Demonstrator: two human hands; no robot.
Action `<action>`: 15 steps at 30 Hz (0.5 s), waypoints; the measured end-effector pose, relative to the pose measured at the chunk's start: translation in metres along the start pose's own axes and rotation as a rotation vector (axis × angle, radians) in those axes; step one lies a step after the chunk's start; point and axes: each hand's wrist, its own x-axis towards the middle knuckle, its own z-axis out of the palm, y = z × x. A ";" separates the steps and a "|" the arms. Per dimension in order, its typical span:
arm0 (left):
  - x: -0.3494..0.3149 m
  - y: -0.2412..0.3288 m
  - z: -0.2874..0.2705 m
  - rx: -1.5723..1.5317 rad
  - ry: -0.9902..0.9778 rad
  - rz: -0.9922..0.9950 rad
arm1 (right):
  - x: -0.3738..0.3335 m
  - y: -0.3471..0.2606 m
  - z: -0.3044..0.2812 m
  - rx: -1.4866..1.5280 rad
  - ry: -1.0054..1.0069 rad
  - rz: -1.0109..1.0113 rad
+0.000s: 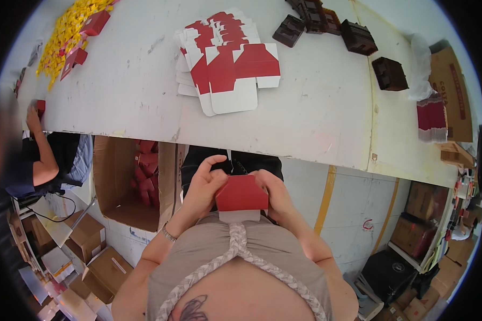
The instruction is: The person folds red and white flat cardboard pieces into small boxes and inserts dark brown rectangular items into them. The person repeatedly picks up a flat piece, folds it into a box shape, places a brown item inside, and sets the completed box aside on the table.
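Close to my body, a small red and white folding carton (243, 193) is held up between both hands, with a pale flap along its near edge. My left hand (200, 188) grips its left side, the thumb against the card and the index finger raised and bent. On the opposite side my right hand (276, 193) is closed around the edge, its fingers partly hidden behind the card. Ahead of my hands, a fanned pile of flat red and white carton blanks (234, 72) lies on the white table (316, 115).
To the left stands an open cardboard box (108, 176) containing several red cartons (147, 179). Yellow pieces (69, 40) are heaped at the far left, near a person's hand (34, 119). Dark brown plastic trays (359, 37) and a stack of maroon cards (431, 119) occupy the right side.
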 end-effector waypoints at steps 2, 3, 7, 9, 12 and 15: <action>0.000 -0.009 -0.004 0.313 -0.007 0.088 | -0.001 -0.001 -0.005 0.074 0.059 0.066; -0.003 -0.012 -0.003 0.488 -0.011 0.145 | -0.003 0.000 -0.004 -0.008 0.053 0.041; -0.013 -0.024 -0.015 0.870 -0.190 0.357 | -0.010 0.013 -0.005 -0.171 0.124 0.023; -0.015 -0.024 -0.013 0.932 -0.203 0.376 | -0.004 0.025 -0.003 -0.199 0.161 -0.071; -0.004 -0.016 0.010 0.713 0.023 0.367 | 0.005 0.009 0.017 -0.498 0.172 -0.444; 0.007 0.016 0.038 0.977 0.084 0.873 | 0.006 -0.027 0.040 -0.582 0.192 -0.636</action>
